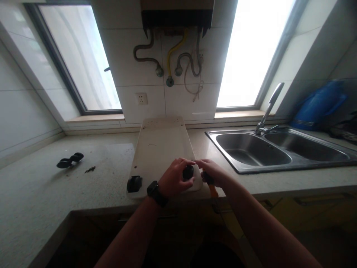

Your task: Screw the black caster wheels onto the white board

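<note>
A pale beige panel with small holes lies flat on the counter. At its near right corner my left hand, wearing a black watch, is curled around a black caster wheel. Just right of that corner, my right hand is closed around a dark handle-like thing, mostly hidden by the fingers. Something orange shows below this hand; whether it belongs to the dark thing I cannot tell. Another black caster wheel is at the panel's near left corner.
Two loose black caster wheels lie on the left counter, beside a small pile of dark screws. To the right is a double steel sink with a faucet. A blue container stands at the back right.
</note>
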`<act>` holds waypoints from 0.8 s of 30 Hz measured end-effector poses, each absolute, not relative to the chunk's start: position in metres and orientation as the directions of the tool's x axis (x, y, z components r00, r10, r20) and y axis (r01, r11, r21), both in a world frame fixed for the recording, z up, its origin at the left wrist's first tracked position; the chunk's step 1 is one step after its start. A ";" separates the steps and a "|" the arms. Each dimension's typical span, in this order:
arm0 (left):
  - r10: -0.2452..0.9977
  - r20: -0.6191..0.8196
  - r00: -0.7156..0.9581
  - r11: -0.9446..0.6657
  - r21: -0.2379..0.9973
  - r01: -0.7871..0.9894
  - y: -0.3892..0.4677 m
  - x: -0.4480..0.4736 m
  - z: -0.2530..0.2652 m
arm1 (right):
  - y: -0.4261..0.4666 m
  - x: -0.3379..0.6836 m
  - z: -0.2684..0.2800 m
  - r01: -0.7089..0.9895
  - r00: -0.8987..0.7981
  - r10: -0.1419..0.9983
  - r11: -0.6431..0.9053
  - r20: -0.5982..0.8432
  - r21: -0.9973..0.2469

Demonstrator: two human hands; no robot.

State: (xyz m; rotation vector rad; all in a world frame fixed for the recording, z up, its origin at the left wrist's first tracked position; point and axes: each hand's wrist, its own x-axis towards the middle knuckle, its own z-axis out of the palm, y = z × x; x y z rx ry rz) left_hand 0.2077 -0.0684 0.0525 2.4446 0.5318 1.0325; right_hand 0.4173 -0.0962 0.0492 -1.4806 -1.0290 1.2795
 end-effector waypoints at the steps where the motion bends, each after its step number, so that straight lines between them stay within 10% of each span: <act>1: 0.498 0.580 0.645 -0.833 0.528 0.168 -0.069 0.207 0.052 | -0.097 0.416 0.049 0.043 0.083 0.964 -0.256 -0.252 -0.966; 11: 0.534 0.564 0.630 -0.800 0.578 0.161 -0.070 0.195 0.056 | -0.099 0.419 0.045 0.103 0.008 0.956 -0.293 -0.294 -0.950; 24: 0.682 0.565 0.465 -0.694 0.297 0.656 -0.123 0.147 0.047 | -0.105 0.397 0.050 0.102 -0.060 0.959 -0.270 -0.277 -0.957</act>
